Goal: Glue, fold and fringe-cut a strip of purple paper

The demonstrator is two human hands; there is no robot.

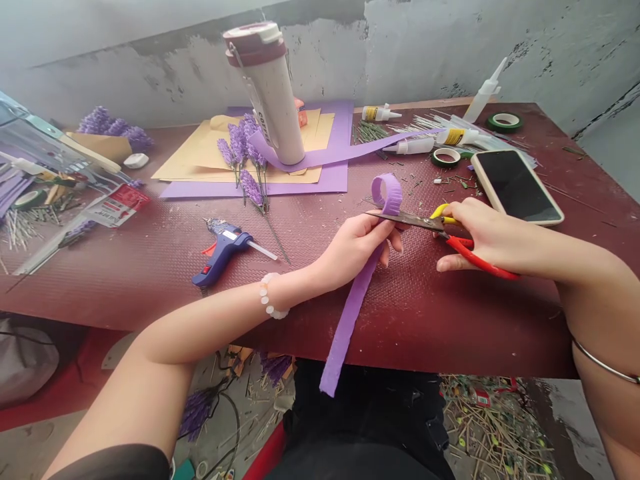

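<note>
My left hand (pixel 364 241) pinches a purple crepe paper strip (pixel 350 319). Above the fingers the strip's fringed end curls into a loop, while its plain tail hangs down past the table's front edge. In my right hand (pixel 483 237) are scissors (pixel 465 248) with one yellow and one red handle. Their blades point left and cross the strip just above my left fingertips. Part of the blades is hidden behind the paper. A blue glue gun (pixel 224 250) with a clear glue stick lies left of my left hand.
A white tumbler (pixel 280 100) stands on tan and purple paper sheets (pixel 200 150), beside purple flower sprigs (pixel 251 188). A phone (pixel 519 185), green tape rolls (pixel 445 157) and glue bottles (pixel 456 137) lie at the right. A clear plastic container (pixel 65 150) is at the left.
</note>
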